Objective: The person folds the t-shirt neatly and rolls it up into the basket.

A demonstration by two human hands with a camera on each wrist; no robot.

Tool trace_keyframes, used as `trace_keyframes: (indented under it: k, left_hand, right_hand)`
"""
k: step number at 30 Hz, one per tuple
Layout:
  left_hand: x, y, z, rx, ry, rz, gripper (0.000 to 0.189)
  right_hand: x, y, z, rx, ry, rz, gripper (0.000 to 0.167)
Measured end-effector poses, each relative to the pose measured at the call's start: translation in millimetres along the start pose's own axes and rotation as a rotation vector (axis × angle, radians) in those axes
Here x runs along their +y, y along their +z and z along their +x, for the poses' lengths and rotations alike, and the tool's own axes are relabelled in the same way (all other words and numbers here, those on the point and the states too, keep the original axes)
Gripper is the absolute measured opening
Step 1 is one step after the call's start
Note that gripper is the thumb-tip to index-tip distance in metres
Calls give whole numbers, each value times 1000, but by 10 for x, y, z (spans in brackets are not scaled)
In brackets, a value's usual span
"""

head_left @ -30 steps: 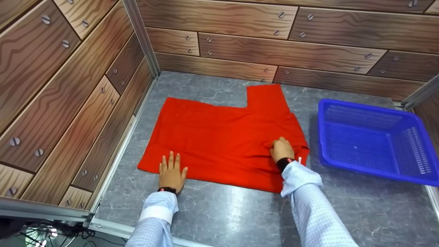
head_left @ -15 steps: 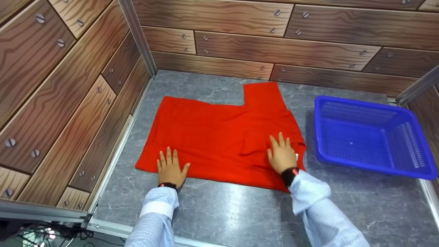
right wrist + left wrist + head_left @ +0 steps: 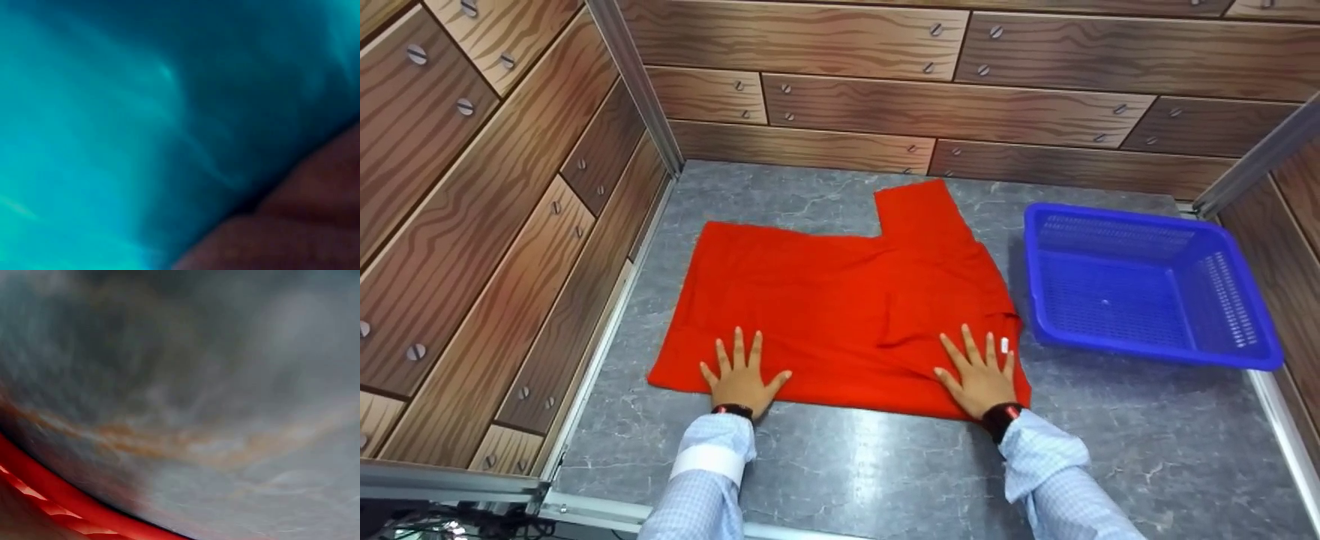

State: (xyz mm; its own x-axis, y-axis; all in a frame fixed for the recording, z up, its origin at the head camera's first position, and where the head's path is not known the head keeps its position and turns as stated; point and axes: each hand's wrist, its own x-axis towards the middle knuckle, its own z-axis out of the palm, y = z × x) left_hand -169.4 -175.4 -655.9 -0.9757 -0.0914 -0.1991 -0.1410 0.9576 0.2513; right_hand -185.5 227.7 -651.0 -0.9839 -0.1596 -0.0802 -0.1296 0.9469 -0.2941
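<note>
A red T-shirt [image 3: 810, 292] lies spread on the grey marbled surface, its near side folded over into a long straight edge. One sleeve [image 3: 922, 214] sticks out toward the back wall, and a small white label [image 3: 1004, 345] shows by the collar at the right end. My left hand [image 3: 741, 382] rests flat on the near left part of the shirt, fingers spread. Likewise spread, my right hand [image 3: 981, 381] lies on the near right part, just below the label. Both wrist views are blurred and show little of the hands' work.
A blue plastic basket [image 3: 1147, 351] with perforated sides stands right of the shirt. Wood-patterned panels [image 3: 840, 105] wall in the back and sides. A metal rail [image 3: 600, 506] runs along the front edge, with dark cables beyond it at lower left.
My right hand has let go of the cloth near the collar, opened out and slid toward the near edge. The left hand stays on the shirt, its fingers spread wider. The view has shifted slightly.
</note>
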Motion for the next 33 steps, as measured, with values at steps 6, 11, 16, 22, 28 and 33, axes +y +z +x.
trace_keyframes:
  k: [6, 11, 16, 22, 28, 33]
  left_hand:
    - [-53, -9, -214, 22, 11, 14, 93]
    - [-41, -130, -212, 36, -12, 14, 90]
    - [-86, -446, 116, 140, -78, -163, 73]
    - [-323, -660, 470, 223, -178, -372, 59]
    - [-467, -647, 601, 92, -235, -389, 70]
    - [-510, -656, 631, 20, -230, -407, 70]
  right_hand:
    - [-41, 30, -179, -9, -6, 9, 63]
    - [-90, -33, -165, 13, 22, 85, 60]
    - [-75, -366, 218, 288, 48, 398, 37]
    - [0, -672, 679, 265, 241, 878, 53]
    - [88, -773, 817, 66, 459, 1177, 68]
    - [152, -731, 895, 27, 540, 1255, 73]
